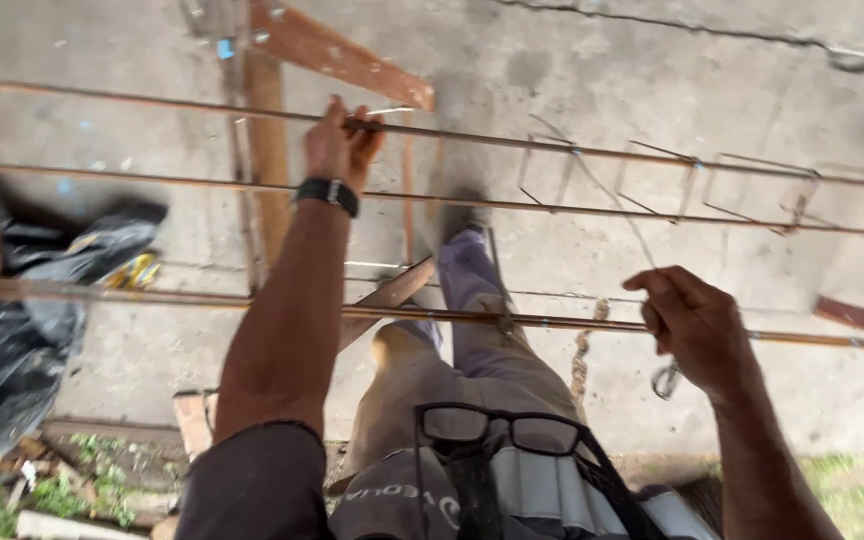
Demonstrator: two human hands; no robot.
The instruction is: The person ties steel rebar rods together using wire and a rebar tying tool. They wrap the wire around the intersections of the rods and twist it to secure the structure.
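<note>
Glasses point(500, 428) hang at my chest; just beyond, my right hand point(697, 330) pinches thin tie wire point(642, 255) beside the nearest rebar point(152, 297). Farther out, my left hand point(337, 145) curls its fingers around the far rebar point(552, 148), which looks stiff, heavy and rusty-rough, best held mid-span.

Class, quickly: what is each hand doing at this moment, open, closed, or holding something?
Left hand: closed around the far rusty steel bar.
Right hand: closed, pinching a thin tie wire beside the near bar.
</note>
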